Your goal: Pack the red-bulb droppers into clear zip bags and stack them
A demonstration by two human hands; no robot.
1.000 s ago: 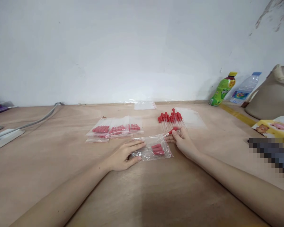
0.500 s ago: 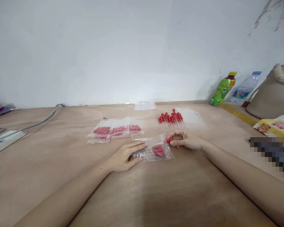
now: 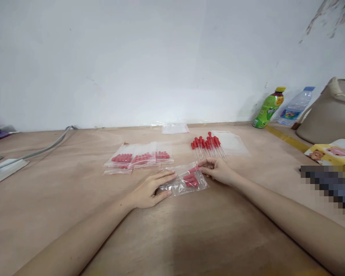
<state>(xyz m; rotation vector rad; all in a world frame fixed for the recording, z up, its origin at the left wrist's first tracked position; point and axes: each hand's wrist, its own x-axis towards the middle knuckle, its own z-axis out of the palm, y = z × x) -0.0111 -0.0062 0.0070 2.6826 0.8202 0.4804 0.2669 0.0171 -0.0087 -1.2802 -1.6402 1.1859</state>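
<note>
A clear zip bag (image 3: 179,188) lies flat on the table, holding several glass droppers with red rubber bulbs (image 3: 191,180). My left hand (image 3: 152,189) rests on the bag's left end with its fingers spread. At the bag's mouth on the right, my right hand (image 3: 217,169) pinches the bulb end of one dropper (image 3: 193,170), whose length is mostly inside the bag. Just beyond that hand lies a fan of loose droppers (image 3: 206,145), red bulbs pointing away from me.
Filled zip bags (image 3: 143,157) overlap at the left. Flat zip bags (image 3: 231,143) lie behind the droppers, another (image 3: 175,128) by the wall. A green bottle (image 3: 268,108), water bottle (image 3: 296,105) and beige bag (image 3: 329,113) stand right. A cable (image 3: 50,147) runs left.
My right hand has moved slightly left, and the dropper it pinches has slid deeper into the zip bag. My left hand stays on the bag.
</note>
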